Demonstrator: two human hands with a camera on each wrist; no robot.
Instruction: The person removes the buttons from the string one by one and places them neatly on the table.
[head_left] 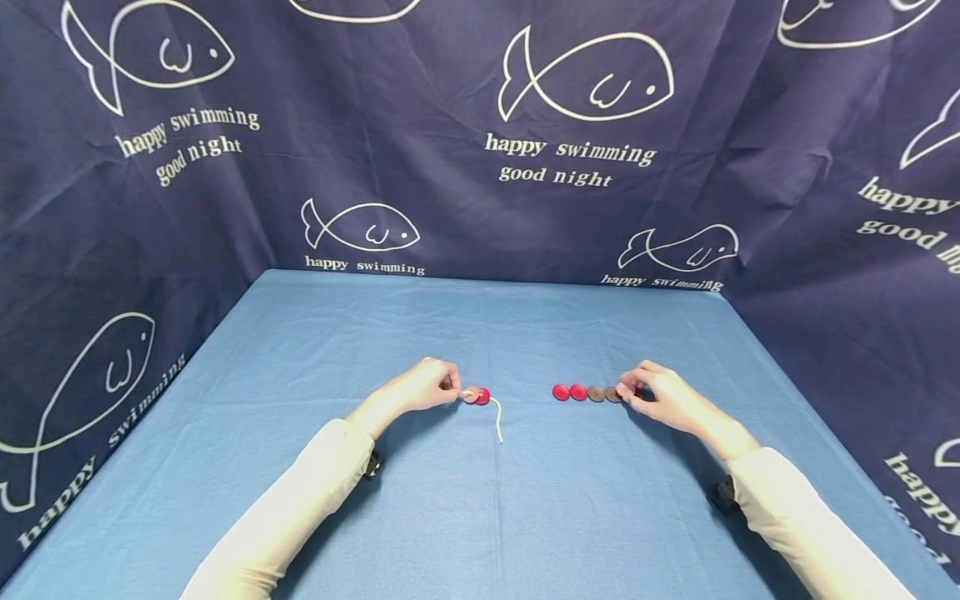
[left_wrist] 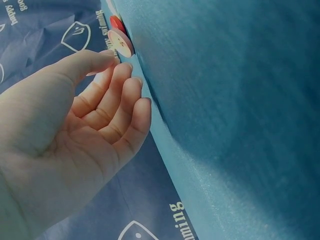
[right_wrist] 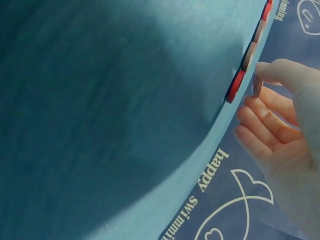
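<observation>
Left hand (head_left: 423,387) lay on blue cloth (head_left: 480,508), fingers loosely curled, thumb and forefinger tips at pale button (head_left: 470,395); whether pinched or merely touched, unclear. Red button (head_left: 483,397) just beside it, cord (head_left: 497,421) trailing toward the person. Right hand (head_left: 663,397) sat at right end of button row (head_left: 587,392), fingertips touching end button (head_left: 625,390), fingers relaxed, gripping nothing.

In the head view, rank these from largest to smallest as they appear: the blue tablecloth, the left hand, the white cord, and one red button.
1. blue tablecloth, by far the largest.
2. left hand.
3. white cord, thin, shorter than the hand is long.
4. red button, smallest. The red and brown buttons in that row look alike in size.
</observation>
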